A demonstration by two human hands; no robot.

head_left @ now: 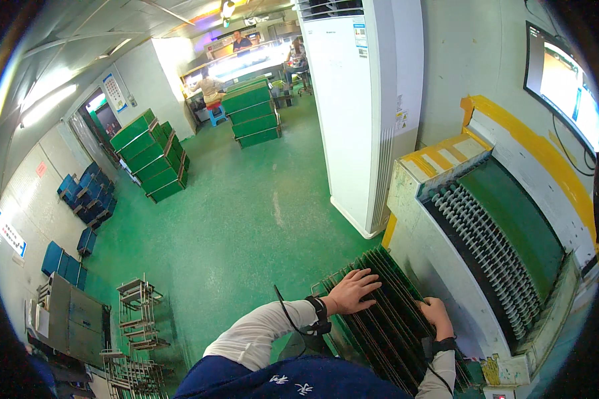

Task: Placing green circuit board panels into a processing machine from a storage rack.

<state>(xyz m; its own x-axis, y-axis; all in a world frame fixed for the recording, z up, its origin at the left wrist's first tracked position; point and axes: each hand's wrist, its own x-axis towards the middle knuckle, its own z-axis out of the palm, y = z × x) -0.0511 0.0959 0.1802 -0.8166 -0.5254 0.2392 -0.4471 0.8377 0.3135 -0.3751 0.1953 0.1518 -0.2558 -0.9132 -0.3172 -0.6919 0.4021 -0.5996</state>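
Observation:
A row of thin dark green boards (386, 342) stands on edge, closely packed, in a rack (317, 288) in front of me. My left hand (353, 291) lies across the boards' top edges, its fingers stretched and apart. On the right side of the row, my right hand (436, 314) has its fingers curled at the edge of one of the boards, gripping it. The fingertips there are partly hidden. A dark band with a cable circles each wrist.
Right of the rack stands a roller machine (489, 256) with a green board on its bed. A tall white air conditioner (353, 120) rises ahead. Green crates (150, 156) are stacked farther off, metal racks (140, 319) at left. People sit at a lit bench (253, 63).

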